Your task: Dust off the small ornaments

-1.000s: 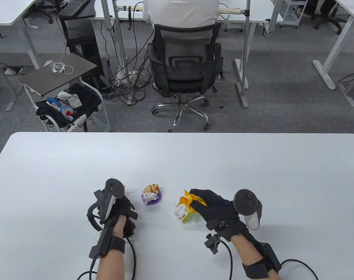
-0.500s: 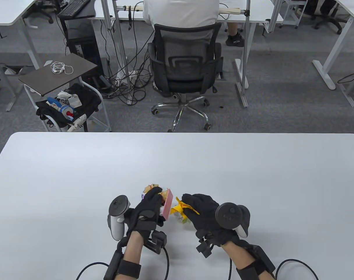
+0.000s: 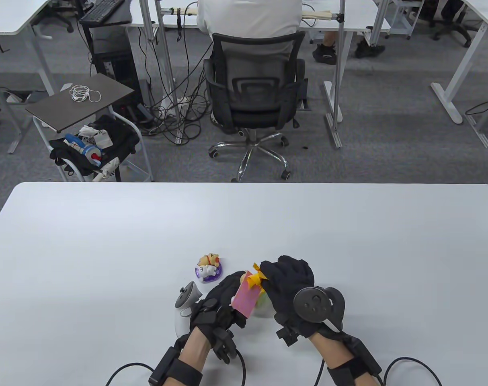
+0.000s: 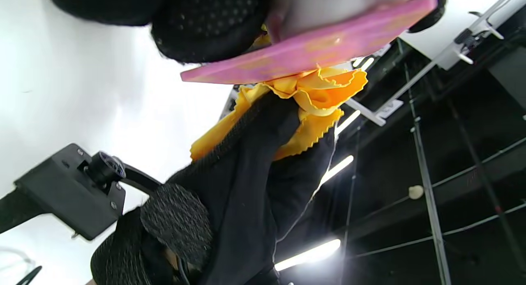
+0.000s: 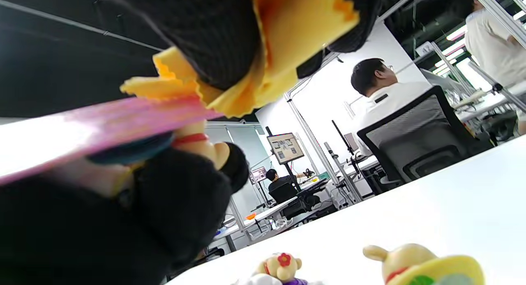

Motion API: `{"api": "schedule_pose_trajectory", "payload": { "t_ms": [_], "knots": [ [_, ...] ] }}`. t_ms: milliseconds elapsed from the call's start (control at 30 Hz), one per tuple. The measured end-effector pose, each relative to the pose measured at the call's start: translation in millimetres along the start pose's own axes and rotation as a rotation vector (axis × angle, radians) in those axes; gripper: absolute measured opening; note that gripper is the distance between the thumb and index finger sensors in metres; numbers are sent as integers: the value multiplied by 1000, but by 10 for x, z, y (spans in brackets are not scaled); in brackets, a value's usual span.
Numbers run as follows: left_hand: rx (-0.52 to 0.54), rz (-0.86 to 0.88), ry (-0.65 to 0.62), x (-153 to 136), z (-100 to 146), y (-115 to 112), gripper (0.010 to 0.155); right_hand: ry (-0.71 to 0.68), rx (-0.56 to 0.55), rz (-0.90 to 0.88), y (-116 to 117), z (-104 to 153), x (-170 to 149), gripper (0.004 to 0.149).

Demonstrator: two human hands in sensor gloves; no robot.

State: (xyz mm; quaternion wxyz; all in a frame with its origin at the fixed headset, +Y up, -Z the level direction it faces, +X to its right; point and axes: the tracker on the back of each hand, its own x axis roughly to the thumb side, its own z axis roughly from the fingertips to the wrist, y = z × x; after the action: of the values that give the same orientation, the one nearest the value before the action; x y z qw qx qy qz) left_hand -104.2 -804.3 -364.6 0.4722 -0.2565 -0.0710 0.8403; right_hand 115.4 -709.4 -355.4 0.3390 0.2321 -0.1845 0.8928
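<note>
— Near the front edge of the white table (image 3: pixel 107 241), what do the hands hold?

— The left hand (image 3: pixel 218 307) is lifted and its fingers are curled round an ornament with a flat pink base (image 3: pixel 246 297); the base is turned toward the other hand. The right hand (image 3: pixel 288 287) has its fingers closed on a yellow cloth (image 3: pixel 255 278), and the cloth touches the edge of the pink base.

— Are other ornaments there?

— Yes. A small bear figure on a purple base (image 3: pixel 209 268) stands on the table just behind the left hand, and no hand touches it. In the right wrist view a figure on a yellow-green base (image 5: pixel 423 265) also stands on the table, under the right hand.

— And behind the table?

— A person in a white shirt (image 3: pixel 250 18) sits on a black office chair (image 3: pixel 254 92).
</note>
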Motion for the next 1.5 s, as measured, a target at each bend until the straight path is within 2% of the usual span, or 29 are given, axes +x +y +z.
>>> {"api": "schedule_pose_trajectory", "payload": {
  "t_ms": [100, 200, 300, 433, 533, 600, 700, 767, 867, 1033, 1133, 1233, 1300, 1333, 1367, 1433, 1500],
  "knots": [
    [24, 32, -26, -38, 6, 46, 55, -121, 15, -25, 9, 35, 300, 50],
    [13, 47, -23, -87, -5, 63, 57, -245, 54, 44, 132, 95, 556, 50],
    [-13, 101, -34, -124, -14, 38, 56, -238, 40, 60, 174, 105, 511, 50],
    [-99, 103, -58, -118, -41, -16, 55, -100, -5, -5, 38, 35, 269, 50],
    [-94, 107, -90, -109, -53, -10, 55, -77, -12, 1, -22, 27, 257, 51],
    [-94, 127, -137, -101, -55, 17, 55, -159, -5, 0, 1, 71, 364, 51],
    [-20, 235, -174, -125, -28, 110, 55, -291, 54, 39, 126, 162, 629, 50],
    [-33, 292, -186, -157, -30, 157, 55, -329, 55, 89, 168, 175, 721, 50],
    [-73, 297, -176, -187, -61, 126, 55, -285, 56, 39, 154, 130, 635, 50],
    [-180, 180, -48, -308, -143, 1, 55, -111, -24, -20, -21, 10, 251, 51],
    [-198, 174, -49, -325, -174, -14, 55, -51, -36, -63, -95, -4, 165, 51],
    [-156, 148, -92, -287, -167, 35, 55, -132, -22, -48, -69, 36, 293, 51],
    [-98, 247, -141, -299, -146, 96, 55, -201, 19, -32, 12, 71, 416, 51],
    [-105, 291, -156, -304, -143, 122, 55, -219, 40, -18, 53, 87, 457, 51],
    [-109, 339, -179, -289, -132, 161, 56, -225, 60, 4, 96, 103, 489, 52],
    [-96, 282, -184, -256, -102, 212, 56, -217, 56, -10, 113, 76, 466, 51],
    [-128, 230, -167, -236, -103, 211, 55, -156, 33, -45, 69, 37, 366, 52]
  ]
}}
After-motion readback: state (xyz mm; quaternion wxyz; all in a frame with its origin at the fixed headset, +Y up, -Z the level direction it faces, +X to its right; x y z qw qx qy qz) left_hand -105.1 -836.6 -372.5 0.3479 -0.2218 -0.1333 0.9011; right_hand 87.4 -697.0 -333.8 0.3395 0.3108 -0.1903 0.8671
